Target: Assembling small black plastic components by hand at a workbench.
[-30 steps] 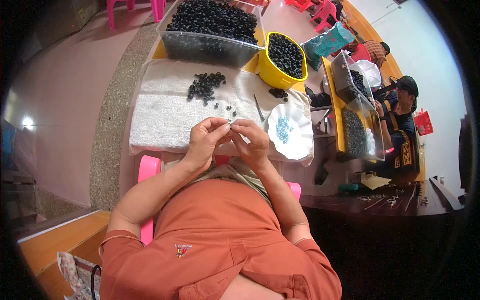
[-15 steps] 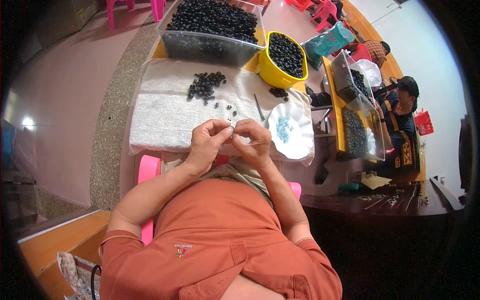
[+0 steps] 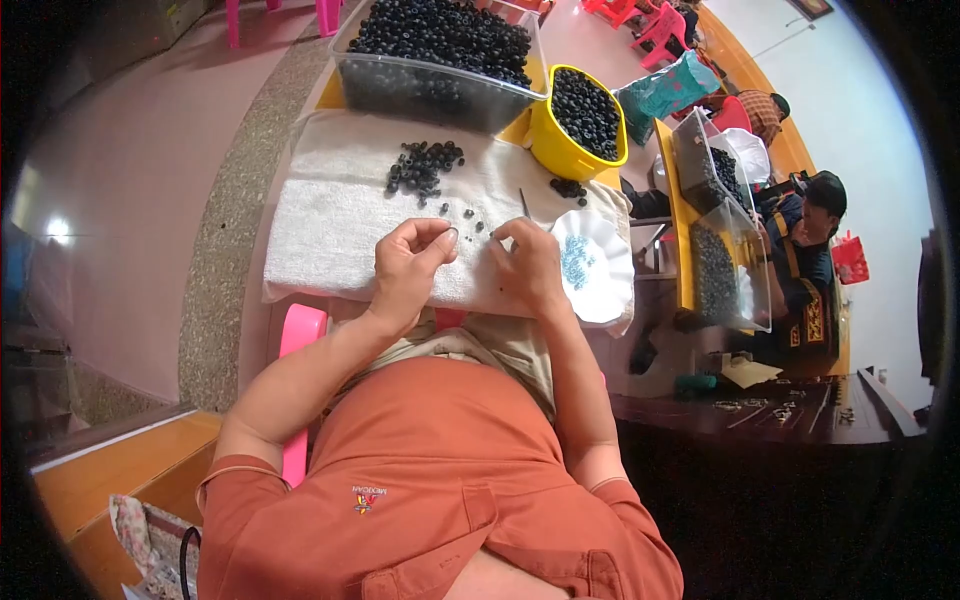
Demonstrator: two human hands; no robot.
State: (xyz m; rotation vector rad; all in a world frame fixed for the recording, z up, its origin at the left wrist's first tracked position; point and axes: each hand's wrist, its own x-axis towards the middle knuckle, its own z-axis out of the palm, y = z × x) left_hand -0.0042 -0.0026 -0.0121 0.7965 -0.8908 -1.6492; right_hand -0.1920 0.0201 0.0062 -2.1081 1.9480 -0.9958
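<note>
My left hand (image 3: 408,268) is over the near part of the white cloth (image 3: 330,220), thumb and forefinger pinched on a small dark ring-shaped piece (image 3: 455,232). To its right, my right hand (image 3: 532,262) has bent fingers, with a dark speck at the fingertips too small to name. Thin dark tweezers (image 3: 523,200) lie just beyond that hand, partly hidden by it. Several loose black pieces (image 3: 469,213) lie beyond my fingers, and a heap of black ring-like pieces (image 3: 425,168) sits farther back. Right of my right hand stands a white fluted dish (image 3: 608,255) with small light-blue bits (image 3: 576,262).
At the cloth's far edge stand a clear plastic bin (image 3: 425,105) and a yellow tub (image 3: 555,145), both full of black pieces. A few more pieces (image 3: 568,188) lie below the tub. On the right, a person (image 3: 800,230) sits by another table with clear bins (image 3: 735,270).
My hands have moved apart from where they met. The left keeps its pinch on the dark piece; the right has shifted right and now partly covers the tweezers. The view has shifted slightly.
</note>
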